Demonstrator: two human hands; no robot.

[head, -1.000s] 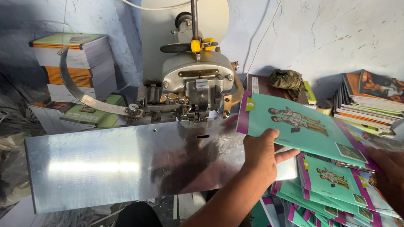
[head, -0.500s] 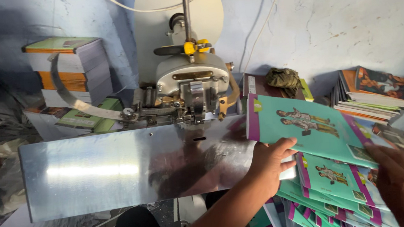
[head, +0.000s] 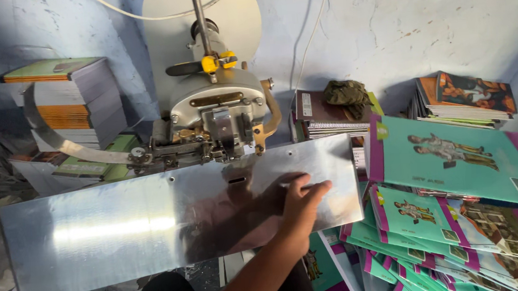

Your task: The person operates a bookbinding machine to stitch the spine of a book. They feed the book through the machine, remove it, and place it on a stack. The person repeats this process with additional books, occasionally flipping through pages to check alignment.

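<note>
Resting flat on the shiny metal plate (head: 153, 226), the left hand (head: 302, 207) has its fingers (head: 313, 191) stretched out and lightly spread, empty, pressing on the plate's right part. Its forearm comes up from the near edge of the view. The plate slopes across the middle of the scene, wide and bare, mirroring the hand in a dark blur, with a small slot near its far edge.

Just behind that slot stands the stitching machine (head: 216, 121), grey and brass, with a yellow part on its upright rod and a round pale disc behind it. A metal strip (head: 59, 141) curves away from the machine to the left.

To the right of the hand, just beside the plate's edge, lies a fanned heap of teal booklets (head: 453, 153) with purple spines, the top one tilted up and the others sliding down toward the near right. The right hand is barely visible at the right frame edge; whether it is gripping anything cannot be told.

Far left, a stack of notebooks (head: 71, 102) leans against the blue wall. Far right, more books (head: 464, 99) are piled, and a dark crumpled cloth (head: 345, 94) sits on another pile.
</note>
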